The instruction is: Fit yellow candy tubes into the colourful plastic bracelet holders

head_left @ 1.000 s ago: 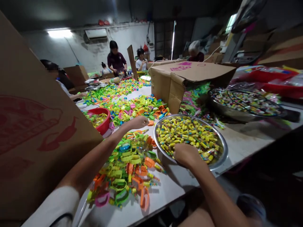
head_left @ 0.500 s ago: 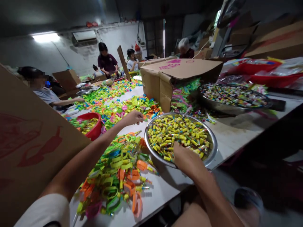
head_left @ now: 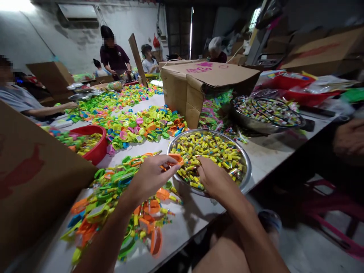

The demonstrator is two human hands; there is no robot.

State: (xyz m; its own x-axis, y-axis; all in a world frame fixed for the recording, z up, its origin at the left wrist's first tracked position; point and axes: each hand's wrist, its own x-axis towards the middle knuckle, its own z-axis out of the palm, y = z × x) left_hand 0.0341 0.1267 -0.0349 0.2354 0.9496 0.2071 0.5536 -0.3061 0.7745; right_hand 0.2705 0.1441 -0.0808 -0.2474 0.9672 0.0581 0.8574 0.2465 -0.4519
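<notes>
The left hand [head_left: 152, 174] is bent in a pinch, thumb and fingers nearly together on an orange toy watch [head_left: 176, 158], which it holds over the left rim of a round metal bowl [head_left: 249, 167]. The right hand [head_left: 214, 175] reaches over the bowl's near rim, its fingers curled down among small yellow-wrapped tubes [head_left: 216, 146] — whether it has hold of one, I cannot tell. The tubes spread across the bowl, which stands near the front edge of the white counter [head_left: 267, 157].

Beneath and beside the left forearm lies a heap of green, orange and blue toy watches [head_left: 151, 207], mixed with yellow-wrapped tubes. Further back, a broader pile of loose plastic pieces [head_left: 136, 123] runs across the counter, mostly lime green with some orange, pink and blue. A red basin [head_left: 100, 147] with more pieces sits left of that pile, partly hidden by a cardboard panel [head_left: 25, 197].

Behind the bowl is a cardboard box [head_left: 174, 89] with pink markings, and to its right a wide metal basin [head_left: 253, 124] of small multicoloured pieces. At the far left, a co-worker's hand [head_left: 70, 106] is at the edge of the pile; a person in a maroon shirt [head_left: 115, 58] stands further back.
</notes>
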